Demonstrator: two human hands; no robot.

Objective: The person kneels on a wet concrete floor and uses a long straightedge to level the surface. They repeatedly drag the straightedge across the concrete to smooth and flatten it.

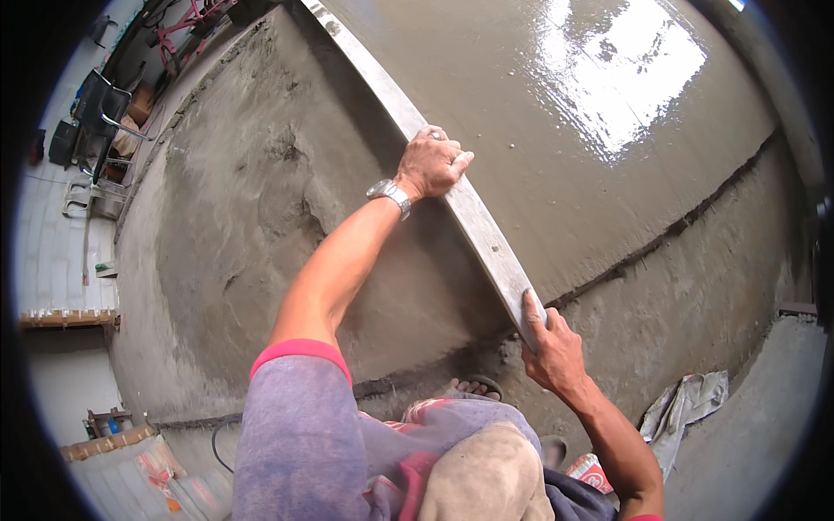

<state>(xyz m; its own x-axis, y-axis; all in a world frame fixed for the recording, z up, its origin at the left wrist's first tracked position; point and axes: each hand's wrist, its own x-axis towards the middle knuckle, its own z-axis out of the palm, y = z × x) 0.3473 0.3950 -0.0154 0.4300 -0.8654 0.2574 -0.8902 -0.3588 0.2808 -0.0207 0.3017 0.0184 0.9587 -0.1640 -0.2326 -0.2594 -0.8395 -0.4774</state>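
Observation:
A long, pale straightedge bar runs diagonally over wet grey cement. My left hand, with a steel watch at the wrist, is wrapped around the bar at about its middle. Near its lower end my right hand grips the same bar, index finger extended along it. The cement right of the bar is smooth and glossy. On the left side the surface is rougher, with a lumpy patch, and lies partly in the bar's shadow.
At the far left are a black chair, a pink metal frame and assorted items. My sandalled foot stands by a ragged seam in the floor. Crumpled sacks lie at lower right. A black hose loops at lower left.

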